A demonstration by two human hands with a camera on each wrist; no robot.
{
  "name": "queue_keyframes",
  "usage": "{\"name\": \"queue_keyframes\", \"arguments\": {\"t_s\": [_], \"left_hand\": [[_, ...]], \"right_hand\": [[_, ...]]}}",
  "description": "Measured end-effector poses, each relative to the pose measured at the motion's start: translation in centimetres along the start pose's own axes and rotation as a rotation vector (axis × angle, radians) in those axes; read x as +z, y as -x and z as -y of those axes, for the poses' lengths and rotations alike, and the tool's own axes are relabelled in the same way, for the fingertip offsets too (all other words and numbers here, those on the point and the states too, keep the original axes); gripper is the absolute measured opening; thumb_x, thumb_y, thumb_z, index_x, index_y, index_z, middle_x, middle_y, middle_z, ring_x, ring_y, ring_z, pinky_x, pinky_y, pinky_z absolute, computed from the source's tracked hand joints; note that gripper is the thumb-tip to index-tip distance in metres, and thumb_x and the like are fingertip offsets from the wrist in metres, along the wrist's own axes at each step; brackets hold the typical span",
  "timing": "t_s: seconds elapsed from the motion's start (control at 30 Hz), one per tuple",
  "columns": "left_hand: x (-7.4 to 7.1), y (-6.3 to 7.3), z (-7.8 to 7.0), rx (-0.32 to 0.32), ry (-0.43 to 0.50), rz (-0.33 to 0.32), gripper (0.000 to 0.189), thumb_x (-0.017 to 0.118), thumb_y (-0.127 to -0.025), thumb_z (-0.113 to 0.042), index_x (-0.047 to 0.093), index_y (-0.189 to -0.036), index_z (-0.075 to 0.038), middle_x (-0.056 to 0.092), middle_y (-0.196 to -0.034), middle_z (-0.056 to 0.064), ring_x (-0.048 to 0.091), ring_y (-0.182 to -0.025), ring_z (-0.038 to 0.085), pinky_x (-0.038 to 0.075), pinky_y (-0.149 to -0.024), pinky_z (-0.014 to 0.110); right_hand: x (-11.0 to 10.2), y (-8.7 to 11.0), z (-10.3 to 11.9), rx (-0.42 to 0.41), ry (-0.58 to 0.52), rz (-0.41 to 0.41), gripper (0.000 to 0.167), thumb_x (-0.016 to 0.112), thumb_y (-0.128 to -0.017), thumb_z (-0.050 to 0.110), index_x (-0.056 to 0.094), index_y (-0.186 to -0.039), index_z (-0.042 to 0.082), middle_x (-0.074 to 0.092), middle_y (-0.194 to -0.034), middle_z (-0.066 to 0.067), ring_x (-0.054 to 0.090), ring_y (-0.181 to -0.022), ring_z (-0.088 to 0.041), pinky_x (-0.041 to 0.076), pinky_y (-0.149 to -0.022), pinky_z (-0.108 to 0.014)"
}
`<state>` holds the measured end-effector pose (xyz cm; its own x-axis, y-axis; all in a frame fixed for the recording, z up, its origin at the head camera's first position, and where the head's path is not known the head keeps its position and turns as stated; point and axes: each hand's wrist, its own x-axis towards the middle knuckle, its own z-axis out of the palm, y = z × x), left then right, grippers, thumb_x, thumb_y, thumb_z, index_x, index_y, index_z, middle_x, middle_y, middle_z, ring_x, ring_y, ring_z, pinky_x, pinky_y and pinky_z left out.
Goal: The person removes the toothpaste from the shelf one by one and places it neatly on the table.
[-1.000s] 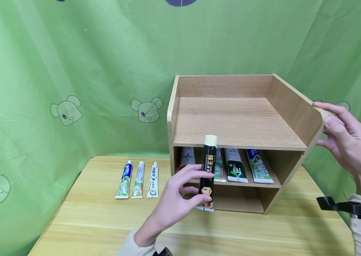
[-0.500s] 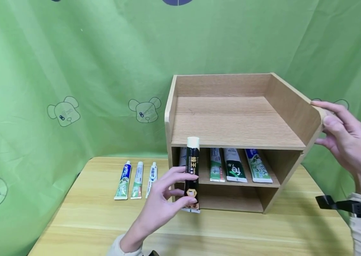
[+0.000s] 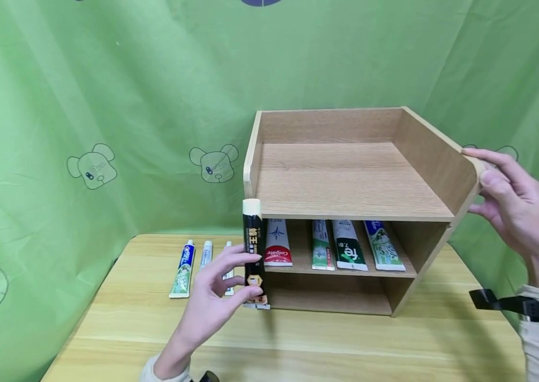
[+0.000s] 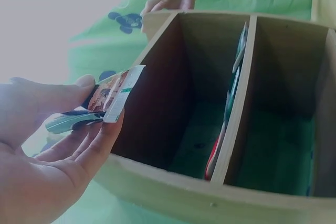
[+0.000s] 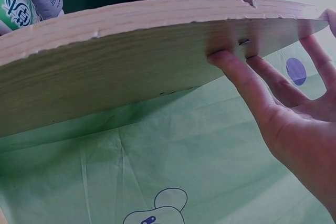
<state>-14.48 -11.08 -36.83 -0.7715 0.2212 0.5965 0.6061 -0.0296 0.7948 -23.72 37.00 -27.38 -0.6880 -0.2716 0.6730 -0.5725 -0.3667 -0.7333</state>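
Note:
My left hand (image 3: 212,297) holds a black toothpaste tube (image 3: 253,239) upright, white cap at the top, between thumb and fingers. It is in front of the left side of a wooden shelf unit (image 3: 346,217). In the left wrist view the crimped end (image 4: 125,94) faces the camera, and a second flat, pale green end (image 4: 76,121) shows beside it in the same grip. My right hand (image 3: 518,196) grips the front corner of the unit's right side panel; in the right wrist view its fingertips (image 5: 223,59) touch the panel's outer face (image 5: 115,77).
On the middle shelf lie a red-and-white Colgate tube (image 3: 277,246), a green-and-white tube (image 3: 321,246), a dark green-and-white tube (image 3: 348,246) and a blue-and-green tube (image 3: 384,246). Left on the table (image 3: 131,318) are a blue-and-green tube (image 3: 183,270) and two slimmer tubes, partly behind my left hand.
My left hand has carried the black tube leftward, from before the middle shelf to the unit's left edge. The Colgate tube has come into full view. My right hand keeps its place on the panel.

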Motion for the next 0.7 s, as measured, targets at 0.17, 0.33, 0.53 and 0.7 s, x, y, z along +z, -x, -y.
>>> {"name": "queue_keyframes", "arguments": {"t_s": [0.17, 0.33, 0.53, 0.7], "left_hand": [[-1.1, 0.2, 0.0, 0.014, -0.017, -0.023, 0.049, 0.077, -0.082, 0.014, 0.068, -0.127, -0.001, 0.055, -0.143, 0.013, 0.053, -0.134, 0.026, 0.061, -0.090, 0.037], [-2.2, 0.3, 0.2, 0.069, -0.042, -0.011, 0.051, 0.074, -0.083, 0.018, 0.064, -0.130, 0.003, 0.052, -0.144, 0.017, 0.055, -0.133, 0.026, 0.060, -0.091, 0.036], [-3.5, 0.6, 0.6, 0.057, -0.066, -0.029, 0.052, 0.073, -0.082, 0.019, 0.063, -0.131, 0.004, 0.047, -0.148, 0.018, 0.051, -0.135, 0.025, 0.056, -0.098, 0.037], [-4.5, 0.6, 1.0, 0.049, -0.069, -0.040, 0.053, 0.073, -0.081, 0.021, 0.063, -0.131, 0.005, 0.045, -0.148, 0.019, 0.052, -0.135, 0.027, 0.057, -0.097, 0.034]], "right_hand": [[0.0, 0.1, 0.0, 0.006, -0.005, 0.001, 0.046, 0.024, -0.106, -0.012, 0.027, -0.152, -0.015, 0.049, -0.134, -0.022, 0.064, -0.108, -0.027, 0.063, -0.081, -0.037], [0.0, 0.0, 0.0, 0.005, -0.003, 0.005, 0.046, 0.024, -0.106, -0.011, 0.027, -0.152, -0.015, 0.048, -0.135, -0.023, 0.064, -0.108, -0.027, 0.063, -0.081, -0.038], [0.0, -0.1, 0.0, 0.000, -0.011, 0.014, 0.046, 0.024, -0.107, -0.011, 0.026, -0.152, -0.015, 0.048, -0.135, -0.023, 0.064, -0.107, -0.027, 0.063, -0.082, -0.037], [-0.1, 0.0, 0.0, 0.000, -0.009, 0.011, 0.046, 0.024, -0.107, -0.010, 0.026, -0.152, -0.015, 0.048, -0.136, -0.023, 0.064, -0.107, -0.027, 0.063, -0.081, -0.037]]}}
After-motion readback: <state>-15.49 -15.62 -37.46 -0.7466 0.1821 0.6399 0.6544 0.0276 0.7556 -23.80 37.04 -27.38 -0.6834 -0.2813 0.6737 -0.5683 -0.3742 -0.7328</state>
